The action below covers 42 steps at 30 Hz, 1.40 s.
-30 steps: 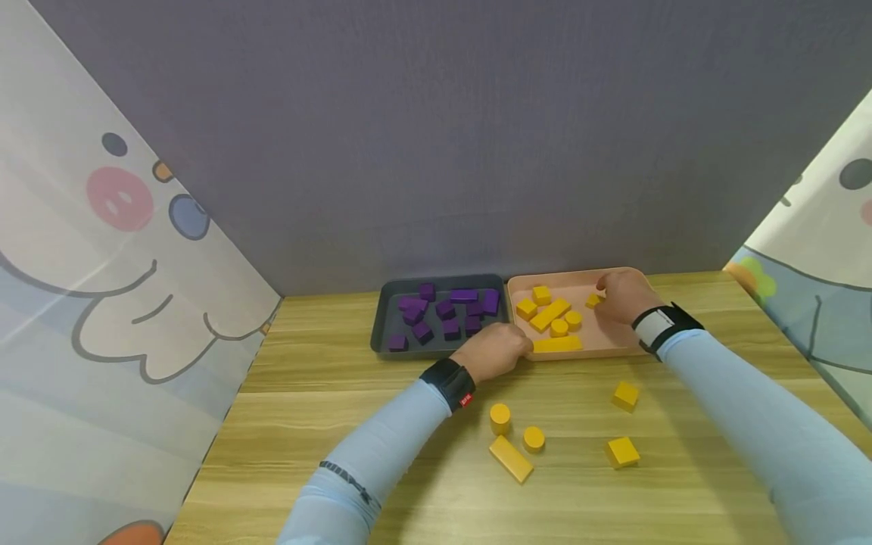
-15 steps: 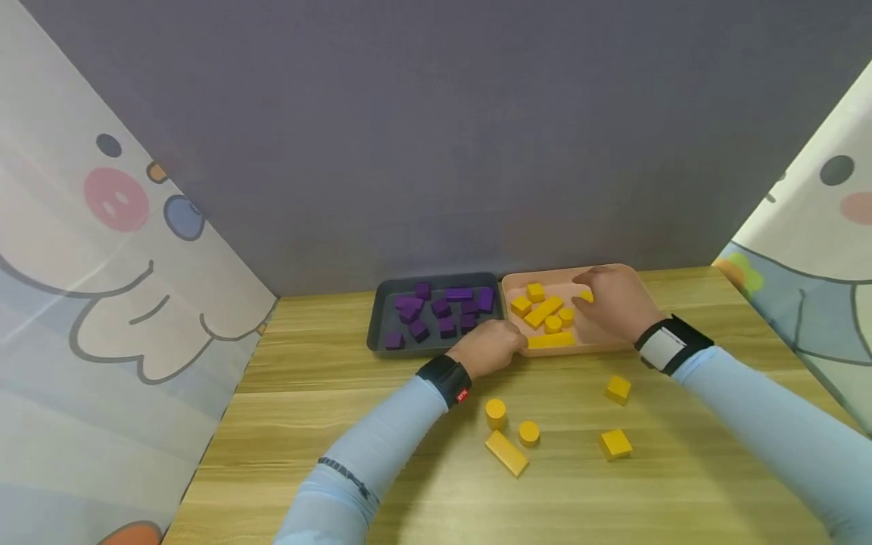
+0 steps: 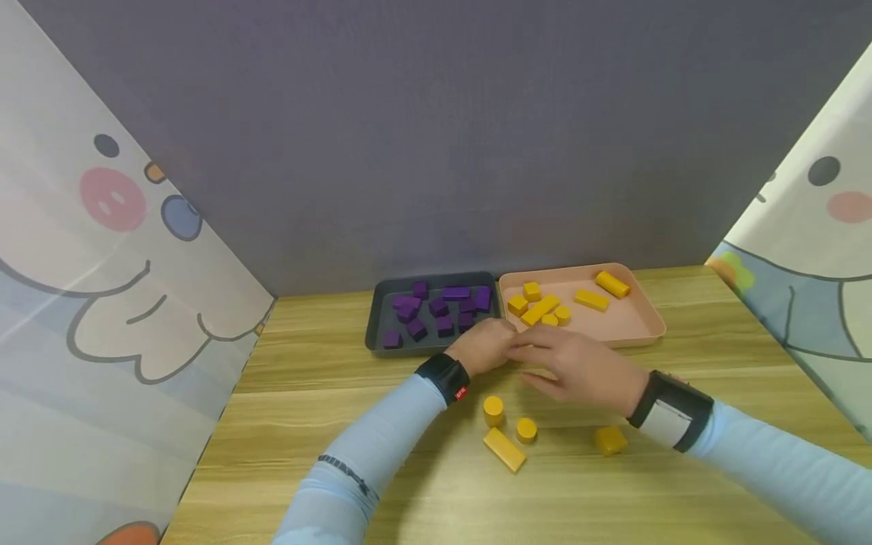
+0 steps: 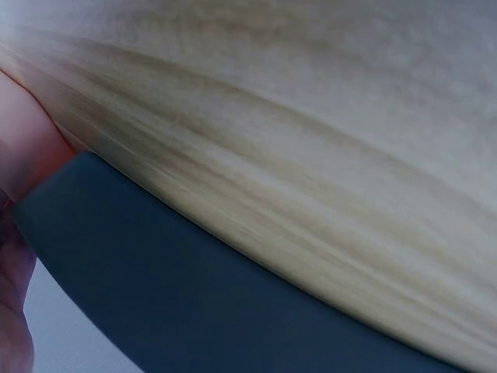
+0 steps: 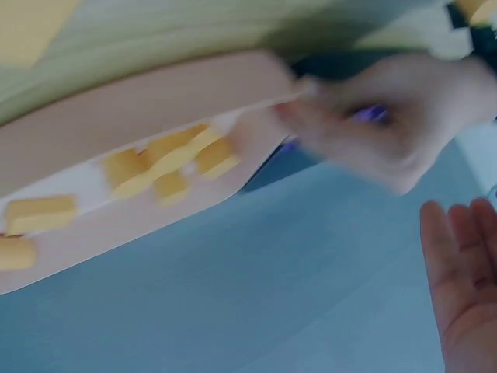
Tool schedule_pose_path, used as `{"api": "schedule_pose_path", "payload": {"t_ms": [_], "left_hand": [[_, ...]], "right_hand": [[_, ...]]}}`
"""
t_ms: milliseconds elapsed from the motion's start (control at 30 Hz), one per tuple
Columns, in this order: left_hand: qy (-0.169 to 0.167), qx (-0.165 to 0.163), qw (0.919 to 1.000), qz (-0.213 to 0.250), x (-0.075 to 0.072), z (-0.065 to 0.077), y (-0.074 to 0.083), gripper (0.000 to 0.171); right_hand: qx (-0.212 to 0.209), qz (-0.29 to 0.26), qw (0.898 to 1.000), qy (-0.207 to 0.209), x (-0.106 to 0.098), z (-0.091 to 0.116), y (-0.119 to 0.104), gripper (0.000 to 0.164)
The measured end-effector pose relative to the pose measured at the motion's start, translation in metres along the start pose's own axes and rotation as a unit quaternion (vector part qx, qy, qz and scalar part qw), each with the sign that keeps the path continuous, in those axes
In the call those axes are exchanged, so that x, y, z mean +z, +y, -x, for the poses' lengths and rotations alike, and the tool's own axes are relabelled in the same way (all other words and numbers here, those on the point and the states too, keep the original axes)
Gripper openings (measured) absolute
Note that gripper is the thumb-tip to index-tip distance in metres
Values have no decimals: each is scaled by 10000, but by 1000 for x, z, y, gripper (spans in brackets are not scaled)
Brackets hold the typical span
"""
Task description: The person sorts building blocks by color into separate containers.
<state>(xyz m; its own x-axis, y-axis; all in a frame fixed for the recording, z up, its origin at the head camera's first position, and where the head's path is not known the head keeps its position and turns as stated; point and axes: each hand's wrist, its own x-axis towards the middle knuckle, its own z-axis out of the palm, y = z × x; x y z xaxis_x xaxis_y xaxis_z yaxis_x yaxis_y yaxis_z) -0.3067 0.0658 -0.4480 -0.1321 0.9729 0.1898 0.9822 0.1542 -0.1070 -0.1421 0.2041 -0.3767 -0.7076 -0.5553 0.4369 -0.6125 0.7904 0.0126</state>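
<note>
My left hand (image 3: 482, 347) pinches the near-left corner of the pink tray (image 3: 630, 325); the right wrist view shows its thumb and fingers at the rim. Several yellow blocks lie in this tray, among them a bar (image 3: 591, 300) and a cylinder (image 3: 612, 284) at its right. My right hand (image 3: 579, 371) is over the table just in front of the tray, fingers extended with nothing held, its fingertips overlapping the left hand in the head view. Beneath and around it on the table are a yellow cylinder (image 3: 493, 410), a short round block (image 3: 526, 430), a flat bar (image 3: 505, 450) and a cube (image 3: 611, 440).
A dark grey tray (image 3: 376, 322) with several purple blocks (image 3: 456, 294) stands against the pink tray's left side; its wall (image 4: 194, 280) fills the lower left wrist view. A grey panel (image 3: 436, 136) rises behind both trays, and patterned sheets (image 3: 102, 303) flank the wooden table (image 3: 300, 424).
My right hand has let go of the yellow bar in the pink tray and moved left and nearer, uncovering the cylinder there. It now hides one table block. My left hand stays at the corner.
</note>
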Motion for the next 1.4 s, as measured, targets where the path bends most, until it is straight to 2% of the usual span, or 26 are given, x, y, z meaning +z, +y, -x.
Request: {"api": "schedule_pose_path", "payload": {"t_ms": [100, 200, 333, 500, 700, 1133, 1400], "left_hand": [[49, 8, 9998, 185, 0, 0, 0, 19], [94, -59, 9990, 427, 2, -1, 0, 19], [29, -119, 9987, 487, 2, -2, 1, 17], [-61, -127, 9989, 441, 1, -2, 2, 28], [-120, -156, 9988, 454, 0, -2, 3, 29], [-40, -93, 9998, 151, 3, -4, 1, 24], [-59, -99, 9999, 128, 3, -2, 1, 22]], "right_hand": [[-320, -228, 9989, -249, 9, -3, -15, 41], [-418, -335, 9964, -652, 19, -6, -26, 36], [-371, -346, 9921, -1148, 30, -8, -34, 33], [-347, -424, 9877, -1466, 38, -12, -39, 32], [-73, -563, 9797, -1920, 45, -19, -43, 28], [48, -679, 9715, -2270, 54, -25, -46, 21], [572, -904, 9625, -2493, 58, -24, -46, 16]]}}
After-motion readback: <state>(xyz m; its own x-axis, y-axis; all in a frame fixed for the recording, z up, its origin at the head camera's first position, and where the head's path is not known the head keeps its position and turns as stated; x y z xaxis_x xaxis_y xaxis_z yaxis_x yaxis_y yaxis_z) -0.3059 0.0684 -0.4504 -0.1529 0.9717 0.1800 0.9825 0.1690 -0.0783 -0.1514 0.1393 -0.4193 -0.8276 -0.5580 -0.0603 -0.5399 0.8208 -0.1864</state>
